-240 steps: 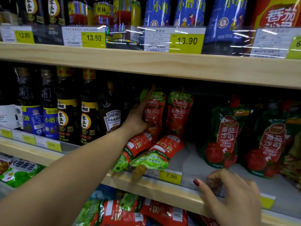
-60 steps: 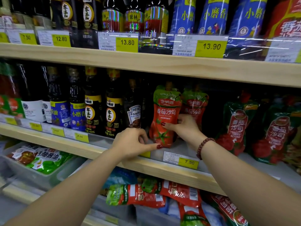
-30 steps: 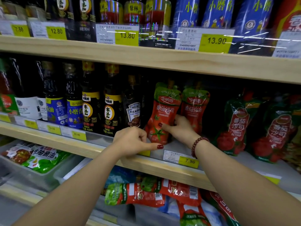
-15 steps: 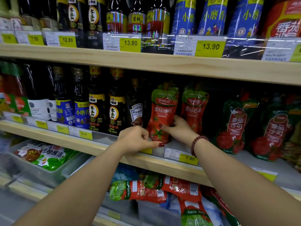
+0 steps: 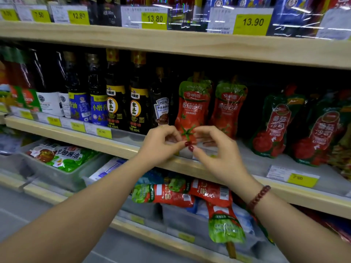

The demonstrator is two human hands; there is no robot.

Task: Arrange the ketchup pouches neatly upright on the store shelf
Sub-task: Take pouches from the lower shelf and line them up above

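Right now both hands hang in front of the middle shelf (image 5: 117, 147), just before its wooden front edge. The left hand (image 5: 161, 144) has its fingers curled loosely inward with the thumb stretched toward the other hand; the right hand (image 5: 218, 150) is curved the same way, fingers bent and spread a little, thumb reaching left. The two red-nailed thumb tips nearly meet, and neither hand grips anything. A dark red bead bracelet (image 5: 259, 196) sits on the right wrist.

Just behind the hands, two red ketchup pouches with green tops stand upright side by side on the shelf: the left pouch (image 5: 192, 109) right beside a dark Heinz bottle (image 5: 161, 103), the right pouch (image 5: 228, 109) close against its neighbour. Whether the fingertips touch the foot of the left pouch cannot be told; they overlap it in view.

Further right on the same shelf stand dark green ketchup pouches (image 5: 277, 122), apart from the red pair. To the left runs a row of dark sauce bottles (image 5: 115, 103). Yellow price tags (image 5: 103, 132) line the shelf edge.

On the shelf below, more red-and-green pouches (image 5: 163, 194) lie flat, and one (image 5: 222, 219) hangs downward with its spout pointing to the floor. Further left a clear tray (image 5: 38, 173) holds green-and-white sauce packets (image 5: 68, 156)
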